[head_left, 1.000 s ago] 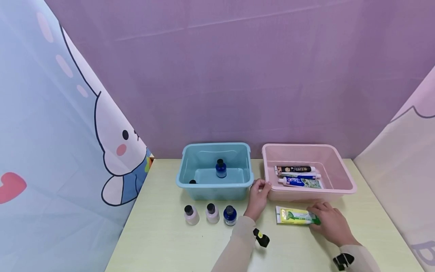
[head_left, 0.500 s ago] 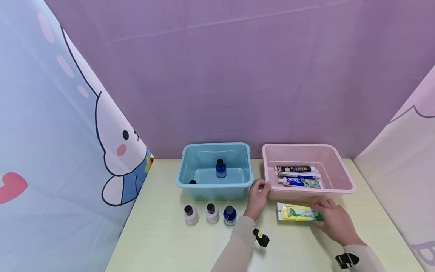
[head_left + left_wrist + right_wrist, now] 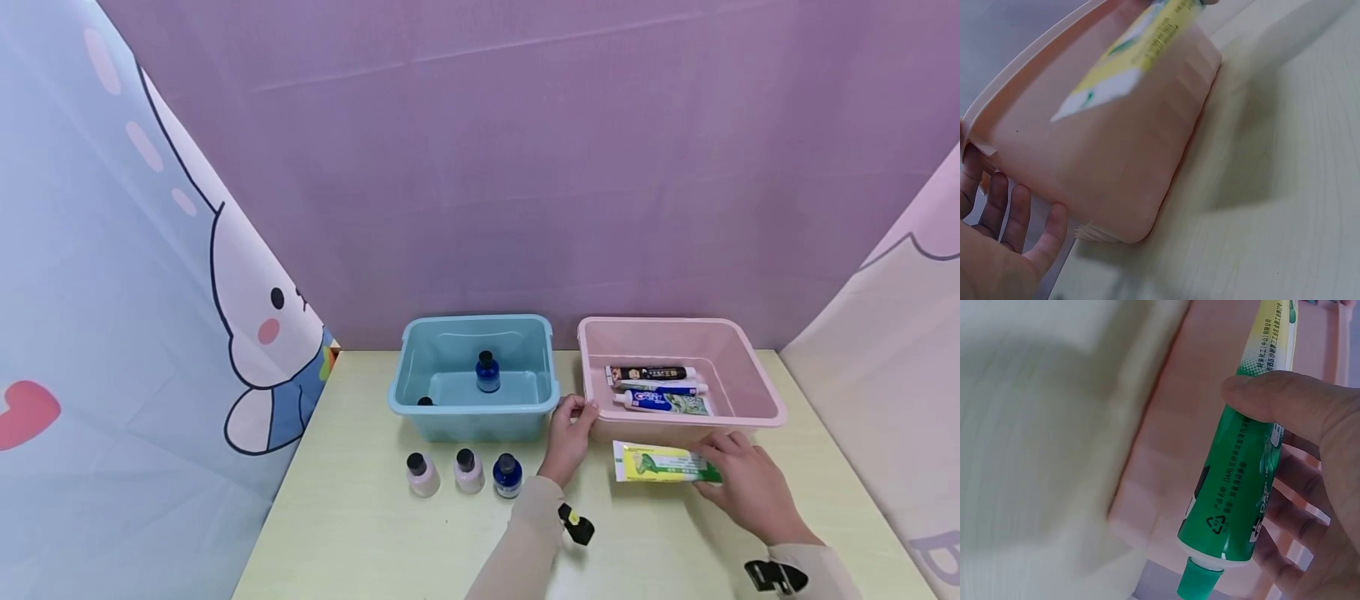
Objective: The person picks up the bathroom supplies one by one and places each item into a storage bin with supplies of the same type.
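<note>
In the head view my right hand (image 3: 750, 483) holds a yellow and green toothpaste tube (image 3: 660, 463) by its capped end, in front of the pink bin (image 3: 690, 432). The right wrist view shows the thumb across the tube (image 3: 1229, 481) and fingers behind it, green cap downward. My left hand (image 3: 568, 437) grips the pink bin at its left front corner. In the left wrist view its fingers (image 3: 1017, 215) lie against the bin's wall (image 3: 1129, 144) under the rim. Several toothpaste tubes (image 3: 663, 402) lie inside this bin.
A blue bin (image 3: 480, 425) stands left of the pink one, holding a blue bottle (image 3: 488, 375) and another black cap (image 3: 425, 401). In front of it stand two pale pink bottles (image 3: 469, 473) and a dark blue bottle (image 3: 507, 478). A purple cloth (image 3: 555, 167) hangs behind the table.
My right hand has lifted the yellow and green toothpaste tube off the table and moved it slightly toward the pink bin and to the right. My left hand has stayed in place.
</note>
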